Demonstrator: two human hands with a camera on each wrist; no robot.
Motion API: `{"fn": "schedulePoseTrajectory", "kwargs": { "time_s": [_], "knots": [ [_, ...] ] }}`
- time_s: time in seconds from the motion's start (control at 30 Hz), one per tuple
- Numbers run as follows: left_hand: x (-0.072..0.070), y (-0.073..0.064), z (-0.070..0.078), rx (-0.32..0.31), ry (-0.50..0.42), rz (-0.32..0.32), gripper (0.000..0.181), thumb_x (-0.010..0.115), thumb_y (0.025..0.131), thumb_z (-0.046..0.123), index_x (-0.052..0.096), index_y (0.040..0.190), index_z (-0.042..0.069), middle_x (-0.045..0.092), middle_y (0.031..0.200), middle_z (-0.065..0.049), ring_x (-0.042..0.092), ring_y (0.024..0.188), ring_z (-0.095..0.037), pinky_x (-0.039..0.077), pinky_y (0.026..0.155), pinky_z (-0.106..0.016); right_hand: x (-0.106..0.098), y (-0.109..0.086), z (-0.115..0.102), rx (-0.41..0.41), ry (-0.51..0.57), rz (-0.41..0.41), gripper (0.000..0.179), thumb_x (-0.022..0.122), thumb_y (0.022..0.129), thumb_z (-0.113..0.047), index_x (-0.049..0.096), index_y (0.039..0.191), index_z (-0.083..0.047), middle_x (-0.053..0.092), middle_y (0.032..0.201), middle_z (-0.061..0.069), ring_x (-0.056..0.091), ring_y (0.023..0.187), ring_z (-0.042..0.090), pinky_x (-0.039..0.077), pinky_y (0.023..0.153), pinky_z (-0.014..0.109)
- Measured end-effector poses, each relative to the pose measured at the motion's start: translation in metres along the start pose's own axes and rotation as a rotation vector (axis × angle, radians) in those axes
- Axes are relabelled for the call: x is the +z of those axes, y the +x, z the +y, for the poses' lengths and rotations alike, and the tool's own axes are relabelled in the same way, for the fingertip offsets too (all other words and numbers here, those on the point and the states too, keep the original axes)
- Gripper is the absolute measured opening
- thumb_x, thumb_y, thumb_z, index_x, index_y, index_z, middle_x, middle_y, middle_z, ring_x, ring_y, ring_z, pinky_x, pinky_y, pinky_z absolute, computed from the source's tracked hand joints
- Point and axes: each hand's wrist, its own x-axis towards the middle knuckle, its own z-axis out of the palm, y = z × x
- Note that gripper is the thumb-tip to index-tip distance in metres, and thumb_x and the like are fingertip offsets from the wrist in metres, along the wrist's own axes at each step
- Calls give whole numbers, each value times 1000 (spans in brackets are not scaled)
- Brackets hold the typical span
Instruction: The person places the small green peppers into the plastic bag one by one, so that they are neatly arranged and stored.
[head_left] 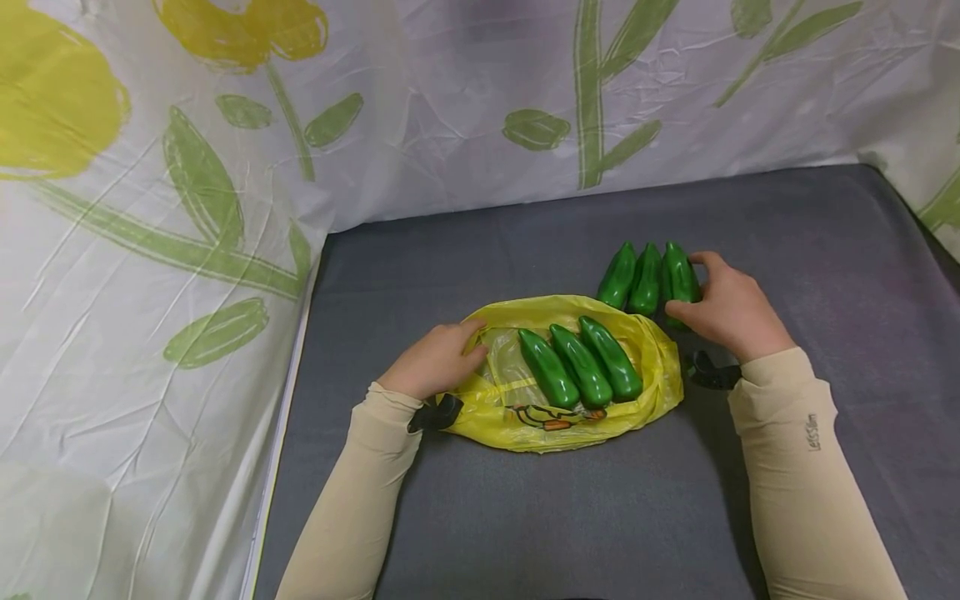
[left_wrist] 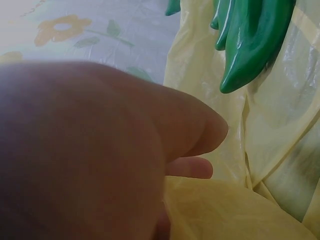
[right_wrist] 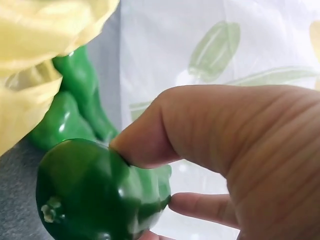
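A yellow plastic bag [head_left: 495, 423] lies with its mouth spread wide, and three glossy green peppers [head_left: 583, 367] rest side by side inside it. At the bag's left rim, my left hand [head_left: 429, 364] holds the plastic between thumb and fingers. Beyond the bag's right end, my right hand [head_left: 737, 313] grips another green pepper [head_left: 678, 273], thumb on the near part and fingers along its far side. In the right wrist view that pepper [right_wrist: 80, 185] shows its stem end toward the camera. Two more peppers [head_left: 617, 275] lie just left of it, partly behind the bag's rim.
A dark grey cloth [head_left: 465, 517] covers the table. White sheeting [head_left: 420, 125] with yellow flowers and green leaves hangs along the back and left sides. Each wrist wears a black strap [head_left: 437, 413] at the sleeve's end.
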Motion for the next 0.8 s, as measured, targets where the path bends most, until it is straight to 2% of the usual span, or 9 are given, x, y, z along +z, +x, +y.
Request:
{"fn": "schedulePoseTrajectory", "kwargs": {
  "time_s": [0.13, 0.37, 0.6, 0.8],
  "knots": [
    [1, 1, -1, 3, 5, 0, 49, 52, 110, 25, 50, 155, 7, 67, 135, -14, 63, 101, -23, 51, 97, -42, -2, -5, -7, -30, 13, -11, 92, 71, 96, -29, 20, 164, 4, 61, 124, 38, 68, 100, 44, 56, 76, 51],
    [1, 1, -1, 5, 3, -1, 49, 51, 110, 26, 50, 155, 7, 69, 127, -12, 63, 95, -22, 51, 93, -41, -1, -10, -19, -67, 11, -47, 91, 72, 96, -28, 20, 164, 4, 60, 128, 40, 68, 106, 46, 57, 80, 54],
    [0, 1, -1, -2, 4, -12, 51, 51, 110, 28, 48, 157, 6, 67, 135, -13, 63, 101, -23, 51, 96, -42, 2, -14, -29, -102, -15, -72, 90, 72, 97, -29, 21, 164, 4, 59, 131, 40, 66, 109, 47, 56, 83, 57],
    [2, 2, -1, -2, 2, -2, 51, 52, 110, 26, 48, 157, 7, 65, 140, -15, 63, 106, -24, 51, 100, -43, 9, -18, -37, -145, -29, -79, 88, 73, 96, -28, 26, 163, 4, 67, 121, 33, 65, 110, 45, 55, 84, 58]
  ]
}}
